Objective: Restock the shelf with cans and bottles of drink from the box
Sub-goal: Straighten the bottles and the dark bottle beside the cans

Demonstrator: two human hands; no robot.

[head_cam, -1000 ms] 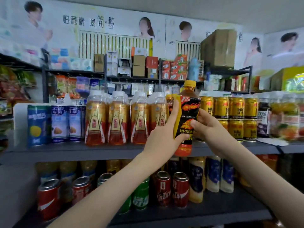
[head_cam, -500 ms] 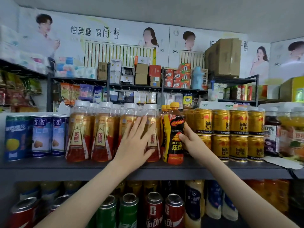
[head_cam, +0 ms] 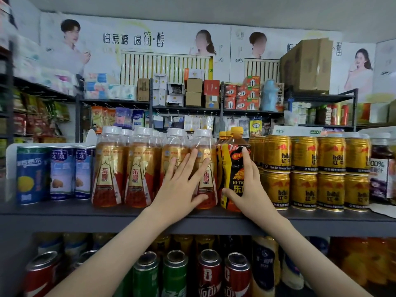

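The black-and-yellow plastic drink bottle (head_cam: 232, 168) with an orange cap is stood upright on the dark grey metal shelf (head_cam: 64, 215) and is gripped by the right hand (head_cam: 250, 189), thumb low on its side. Stacked gold metal cans (head_cam: 304, 168) are seen at its 3 o'clock. At its 9 o'clock, amber white-capped plastic bottles (head_cam: 141, 168) are pressed by the flat, spread left hand (head_cam: 182, 187).

The grey shelf (head_cam: 64, 213) carries a row of white-capped bottles (head_cam: 109, 168) standing under and to the left of the left hand (head_cam: 182, 189), with blue cans (head_cam: 32, 174) further left. The black and yellow bottle (head_cam: 233, 168) stands upright in the grip of the right hand (head_cam: 251, 189). Just right of that hand stand gold cans (head_cam: 304, 174), stacked two high.
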